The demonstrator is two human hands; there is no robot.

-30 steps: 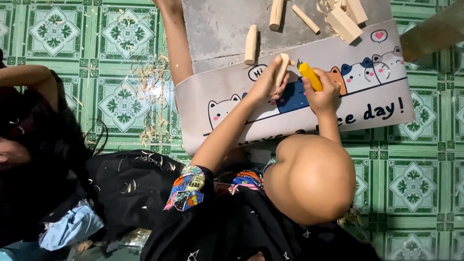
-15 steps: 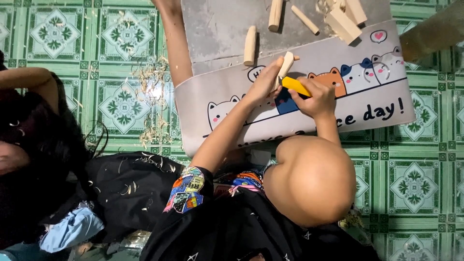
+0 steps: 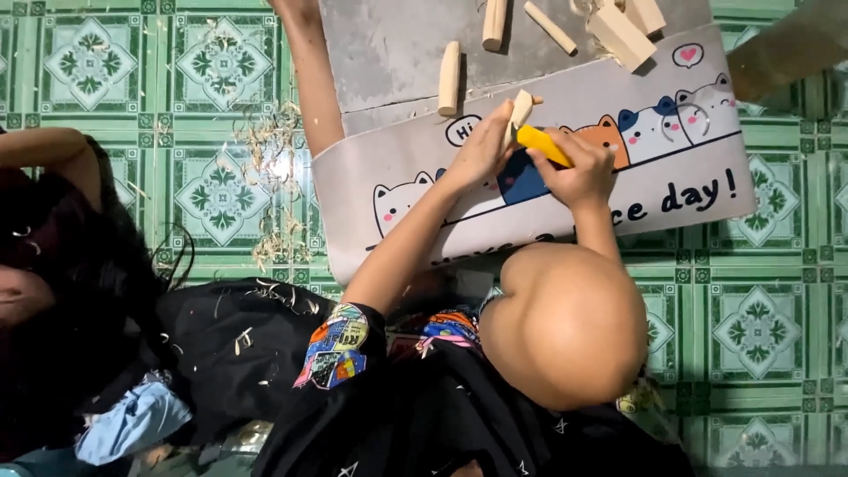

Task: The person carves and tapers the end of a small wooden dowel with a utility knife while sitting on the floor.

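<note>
My left hand [image 3: 481, 152] grips a short pale wooden stick [image 3: 521, 109] and holds it upright over a grey mat printed with cartoon cats [image 3: 406, 185]. Right beside it, my right hand [image 3: 581, 170] is closed around a yellow-handled cutter [image 3: 542, 145], whose front end rests against the stick. Both hands are close together above the mat. My bare knee [image 3: 565, 331] rises below them.
Several cut wooden pieces [image 3: 450, 78] lie on a grey board [image 3: 389, 44] behind the mat. Wood shavings [image 3: 269, 168] are scattered on the green patterned floor tiles. Another person with dark hair [image 3: 79, 291] lies at the left. A bare leg [image 3: 309, 79] runs along the board's edge.
My right hand has drawn the yellow cutter down and to the left against the stick. My left hand has tilted the stick slightly more upright.
</note>
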